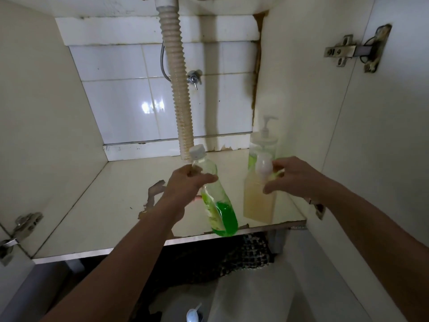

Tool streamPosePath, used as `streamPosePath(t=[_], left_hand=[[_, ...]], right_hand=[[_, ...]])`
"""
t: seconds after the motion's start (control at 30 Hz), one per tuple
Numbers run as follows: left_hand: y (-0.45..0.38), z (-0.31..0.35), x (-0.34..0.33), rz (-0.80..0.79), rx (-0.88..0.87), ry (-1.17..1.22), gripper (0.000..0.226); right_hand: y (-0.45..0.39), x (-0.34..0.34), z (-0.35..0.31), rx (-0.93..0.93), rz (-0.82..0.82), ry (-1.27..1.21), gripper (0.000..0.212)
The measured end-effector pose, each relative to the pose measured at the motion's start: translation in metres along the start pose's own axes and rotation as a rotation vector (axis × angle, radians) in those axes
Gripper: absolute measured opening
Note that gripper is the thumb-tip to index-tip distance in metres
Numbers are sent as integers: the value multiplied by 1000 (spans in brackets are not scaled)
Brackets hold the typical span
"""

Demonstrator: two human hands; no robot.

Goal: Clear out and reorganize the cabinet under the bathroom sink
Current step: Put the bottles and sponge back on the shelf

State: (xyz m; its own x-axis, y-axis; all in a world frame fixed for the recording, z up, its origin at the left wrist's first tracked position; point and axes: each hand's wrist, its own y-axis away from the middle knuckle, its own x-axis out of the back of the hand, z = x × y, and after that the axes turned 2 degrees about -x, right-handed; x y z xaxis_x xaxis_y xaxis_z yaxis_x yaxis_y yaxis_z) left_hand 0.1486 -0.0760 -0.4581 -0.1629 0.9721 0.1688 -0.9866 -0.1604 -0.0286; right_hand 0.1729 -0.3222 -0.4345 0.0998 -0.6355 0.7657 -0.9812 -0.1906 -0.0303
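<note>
step: clearing or restocking, cannot tell which; both hands are working on bottles at the right side of the cabinet floor (97, 205).
left hand: left hand (185, 184) is gripping the clear plastic bottle with white screw cap and green liquid (217, 201) around its upper body, holding it tilted with its base out past the front edge of the shelf.
right hand: right hand (294, 175) is pinching the white pump head of the square clear bottle of pale yellow-beige liquid (257, 201), which is standing just in front of its fingers.
behind right hand: round clear pump dispenser with some green liquid (262, 145) is standing against the right cabinet wall, close behind the beige bottle.
beyond left hand: ribbed beige drain hose (178, 94) is hanging down, ending near the green bottle's cap.
next move, judged: needing a firm hold on the beige bottle's neck before lifting; the pump head alone looks weak.
labels: pale label on the green bottle, print too blurred to read; no brand legible anywhere.
</note>
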Motion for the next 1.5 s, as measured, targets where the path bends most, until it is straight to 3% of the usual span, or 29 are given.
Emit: streamPosePath(t=[0.13, 0.3, 0.43, 0.57, 0.7, 0.9, 1.17, 1.37, 1.5], left_hand=[[-38, -11, -13, 104, -82, -131, 44], [-76, -36, -21, 308, -188, -297, 48], [-106, -50, -29, 383, -276, -400, 51], [-131, -54, -39, 427, -302, -424, 50], [-154, -50, -46, 421, -268, -400, 54], [-168, -44, -50, 426, -212, -476, 53], [-165, -39, -56, 405, -195, -548, 56], [-153, -33, -56, 367, -121, -595, 69], [-128, -32, -52, 294, -88, -615, 82]], right_hand=[[-52, -21, 0, -7, 62, -21, 59], [-98, -52, 17, -93, 27, -34, 57], [-132, -64, 42, -63, -17, -124, 97], [-154, -60, 46, 37, -52, -66, 66], [-168, -64, 53, 109, 5, -28, 66], [-175, -86, 60, 171, 229, 228, 61], [-168, -92, 55, 150, 300, 341, 57], [-135, -90, 49, 52, 348, 175, 60], [-92, -95, 54, -11, 437, -71, 47]])
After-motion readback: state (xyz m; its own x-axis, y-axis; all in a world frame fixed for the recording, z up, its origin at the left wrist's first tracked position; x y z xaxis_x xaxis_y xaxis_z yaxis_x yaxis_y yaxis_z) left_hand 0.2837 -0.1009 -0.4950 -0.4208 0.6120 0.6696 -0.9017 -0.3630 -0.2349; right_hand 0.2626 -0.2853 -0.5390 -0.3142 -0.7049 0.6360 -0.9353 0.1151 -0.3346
